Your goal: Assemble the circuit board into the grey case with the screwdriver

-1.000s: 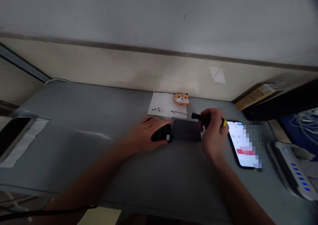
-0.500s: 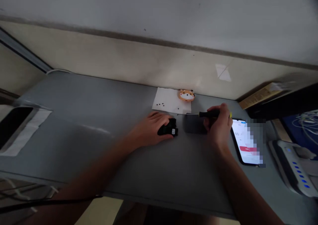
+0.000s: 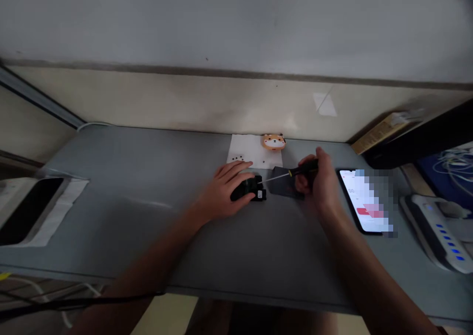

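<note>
My left hand (image 3: 224,193) lies over a small black device (image 3: 242,191) with a small white label, its fingers curved round it and holding it on the table. The device is partly hidden under my fingers. In my right hand (image 3: 320,180) is a screwdriver (image 3: 301,169) with a black and yellow handle and a thin metal shaft. Its shaft points left, and the tip reaches the right side of the device; exact contact is too small to tell. Beneath the shaft and my right fingers lies a dark flat rectangular piece (image 3: 283,184).
Behind my hands, several tiny dark screws lie on a white paper (image 3: 254,152), beside an orange animal-face case (image 3: 274,142). At right are a lit phone (image 3: 354,197) and a power strip (image 3: 436,231). A dark phone (image 3: 33,209) sits on white paper at the left.
The screwdriver has swung down and left, so its tip has moved from near the paper to the black device. My left hand still holds the device, its fingers slightly more spread.
</note>
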`<action>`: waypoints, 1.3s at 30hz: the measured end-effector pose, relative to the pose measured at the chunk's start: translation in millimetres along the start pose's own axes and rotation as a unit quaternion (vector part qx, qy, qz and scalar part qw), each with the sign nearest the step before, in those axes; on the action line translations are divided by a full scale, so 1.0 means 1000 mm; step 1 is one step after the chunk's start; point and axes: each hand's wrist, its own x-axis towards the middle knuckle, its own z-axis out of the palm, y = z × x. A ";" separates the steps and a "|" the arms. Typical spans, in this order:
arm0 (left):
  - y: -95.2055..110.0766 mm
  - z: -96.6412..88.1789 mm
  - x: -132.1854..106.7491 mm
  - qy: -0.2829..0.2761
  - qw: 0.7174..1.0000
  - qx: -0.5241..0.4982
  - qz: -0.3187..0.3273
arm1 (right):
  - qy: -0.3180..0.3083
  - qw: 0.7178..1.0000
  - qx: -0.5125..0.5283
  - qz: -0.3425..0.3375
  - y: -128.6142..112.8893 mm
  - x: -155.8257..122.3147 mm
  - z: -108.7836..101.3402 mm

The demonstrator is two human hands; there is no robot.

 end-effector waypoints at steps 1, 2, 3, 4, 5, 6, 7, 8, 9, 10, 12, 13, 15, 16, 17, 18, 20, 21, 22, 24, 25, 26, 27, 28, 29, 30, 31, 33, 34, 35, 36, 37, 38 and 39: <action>0.000 0.000 0.000 0.008 1.000 0.002 0.010 | -0.010 1.000 0.007 0.002 0.000 -0.002 0.002; 0.000 0.000 -0.001 0.014 1.000 0.003 0.020 | -0.021 1.000 0.007 -0.003 0.000 -0.005 0.004; -0.001 0.001 -0.001 0.022 0.999 0.003 0.029 | -0.025 1.000 0.000 -0.015 0.000 -0.007 0.006; -0.001 0.001 -0.001 0.032 0.999 0.003 0.037 | -0.028 0.999 -0.012 -0.030 0.000 -0.010 0.007; -0.001 0.002 0.000 0.045 0.998 0.003 0.045 | -0.029 0.998 -0.027 -0.045 0.001 -0.012 0.009; -0.002 0.002 0.000 0.062 0.997 0.005 0.052 | -0.030 0.997 -0.040 -0.055 0.001 -0.014 0.010; -0.002 0.002 0.000 0.081 0.995 0.006 0.060 | -0.031 0.996 -0.049 -0.062 0.002 -0.016 0.011; -0.002 0.002 0.001 0.099 0.993 0.007 0.069 | -0.030 0.996 -0.053 -0.066 0.003 -0.016 0.011; -0.002 0.002 0.001 0.114 0.990 0.010 0.077 | -0.027 0.996 -0.053 -0.067 0.003 -0.017 0.011; -0.002 0.002 0.002 0.123 0.989 0.012 0.085 | -0.023 0.996 -0.052 -0.068 0.004 -0.017 0.011; -0.002 0.002 0.002 0.129 0.987 0.016 0.095 | -0.018 0.996 -0.054 -0.071 0.005 -0.016 0.010; -0.002 0.002 0.003 0.129 0.987 0.018 0.096 | -0.018 0.996 -0.055 -0.074 0.005 -0.016 0.010; -0.002 0.002 0.003 0.125 0.988 0.019 0.093 | -0.024 0.994 -0.062 -0.083 0.004 -0.016 0.009; -0.003 0.002 0.003 0.121 0.988 0.018 0.089 | -0.025 0.994 -0.066 -0.088 0.004 -0.017 0.009; -0.003 0.002 0.002 0.116 0.990 0.017 0.084 | -0.025 0.993 -0.070 -0.093 0.003 -0.018 0.009; -0.003 0.002 0.002 0.112 0.990 0.016 0.080 | -0.023 0.992 -0.072 -0.097 0.001 -0.019 0.010; -0.003 0.001 0.002 0.106 0.991 0.018 0.077 | -0.012 0.992 -0.073 -0.105 -0.002 -0.021 0.010; -0.003 0.001 0.001 0.105 0.991 0.021 0.077 | -0.005 0.991 -0.073 -0.109 -0.003 -0.022 0.010; -0.003 0.001 0.001 0.106 0.991 0.024 0.078 | 0.001 0.991 -0.076 -0.115 -0.004 -0.022 0.010; -0.004 0.002 0.001 0.110 0.990 0.027 0.082 | -0.001 0.988 -0.095 -0.125 -0.006 -0.024 0.010; -0.004 0.002 0.001 0.113 0.990 0.028 0.085 | -0.009 0.985 -0.112 -0.128 -0.007 -0.025 0.010; -0.005 0.003 0.001 0.116 0.989 0.029 0.090 | -0.016 0.983 -0.131 -0.129 -0.007 -0.025 0.009; -0.005 0.003 0.002 0.120 0.988 0.028 0.096 | -0.021 0.980 -0.149 -0.129 -0.007 -0.025 0.009; -0.005 0.004 0.002 0.124 0.987 0.028 0.101 | -0.023 0.978 -0.164 -0.128 -0.007 -0.026 0.008; -0.005 0.004 0.002 0.127 0.986 0.028 0.106 | -0.021 0.976 -0.175 -0.126 -0.007 -0.026 0.008; -0.005 0.005 0.002 0.131 0.985 0.027 0.111 | -0.016 0.976 -0.181 -0.124 -0.007 -0.026 0.008; -0.005 0.005 0.002 0.133 0.984 0.026 0.113 | -0.012 0.976 -0.181 -0.124 -0.007 -0.026 0.008; -0.005 0.005 0.002 0.135 0.984 0.025 0.112 | -0.014 0.976 -0.175 -0.126 -0.008 -0.027 0.008; -0.006 0.005 0.002 0.135 0.984 0.024 0.111 | -0.018 0.977 -0.173 -0.127 -0.009 -0.028 0.009; -0.006 0.005 0.002 0.134 0.985 0.024 0.109 | -0.022 0.977 -0.171 -0.128 -0.010 -0.028 0.009; -0.006 0.005 0.001 0.129 0.986 0.025 0.105 | -0.028 0.977 -0.170 -0.128 -0.010 -0.029 0.009; -0.006 0.005 0.001 0.123 0.987 0.027 0.101 | -0.032 0.977 -0.171 -0.127 -0.011 -0.030 0.009; -0.007 0.005 0.001 0.117 0.988 0.028 0.097 | -0.034 0.976 -0.172 -0.126 -0.011 -0.030 0.010; -0.007 0.005 0.000 0.111 0.989 0.029 0.093 | -0.034 0.976 -0.173 -0.125 -0.012 -0.030 0.010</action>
